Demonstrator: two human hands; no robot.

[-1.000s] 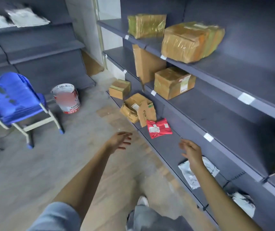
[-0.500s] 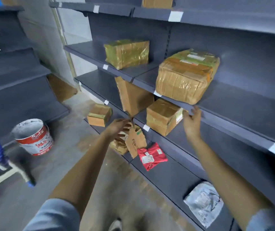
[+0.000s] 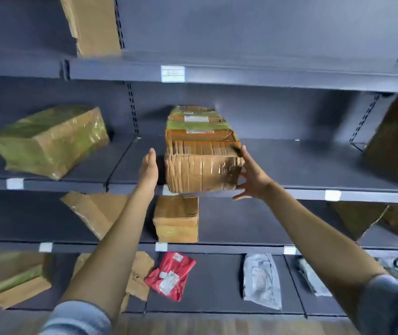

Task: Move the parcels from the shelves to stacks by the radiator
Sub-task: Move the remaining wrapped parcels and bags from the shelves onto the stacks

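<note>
A long taped cardboard parcel (image 3: 201, 165) lies on the grey shelf (image 3: 289, 193), its near end over the shelf's front edge. My left hand (image 3: 149, 166) is raised just left of it, fingers straight, a small gap between palm and box. My right hand (image 3: 251, 176) is at the parcel's right front corner with fingers spread and fingertips touching its side. Neither hand grips it.
On the same shelf a green-taped box (image 3: 48, 141) sits to the left. A small box (image 3: 176, 218) and a flat carton (image 3: 94, 211) are one shelf down. Below lie a red bag (image 3: 170, 274) and a grey bag (image 3: 262, 279). A tall box (image 3: 91, 22) stands on the top shelf.
The view has turned from the floor and aisle to face the shelves. Both hands rose from low beside the bottom shelf to either side of the taped parcel.
</note>
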